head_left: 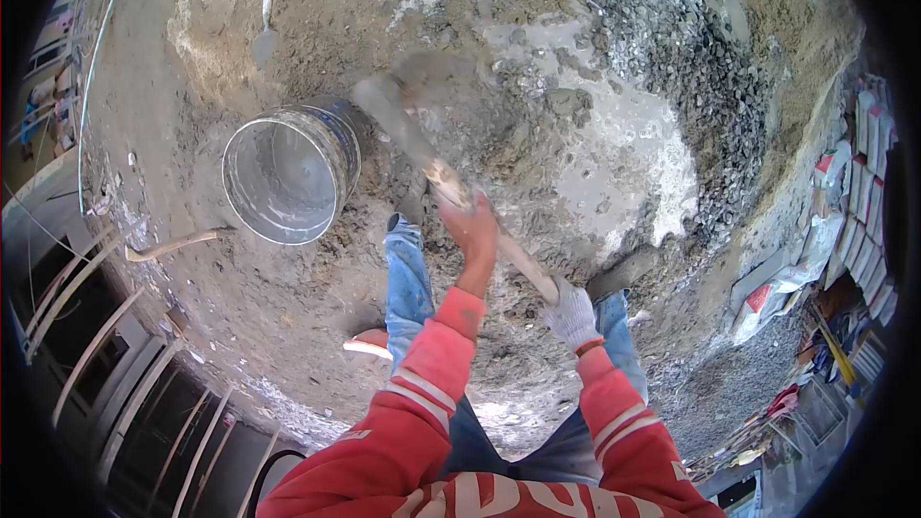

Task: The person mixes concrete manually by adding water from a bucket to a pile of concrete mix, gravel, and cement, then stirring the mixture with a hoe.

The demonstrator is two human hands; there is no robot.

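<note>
My left hand (467,223), bare, is wrapped around the wooden shaft of a shovel (518,261), close to its metal end. My right hand (573,315), in a pale knit glove, grips the shaft's rear end near my leg. The shovel slants up and left, its head smeared by motion over the muddy ground beside a bucket. That bucket (349,149) stands left of the shovel, mouth toward me, its inside coated in grey. Wet grey mix (614,158) and dark gravel (715,86) lie to the right of the shovel.
A trowel (264,43) lies on the dirt at the upper left. A curved wooden handle (177,245) rests left of the bucket. Stacked boards or tiles (863,192) line the far right, with bags (767,288) below. Bars and openings (125,384) border the lower left.
</note>
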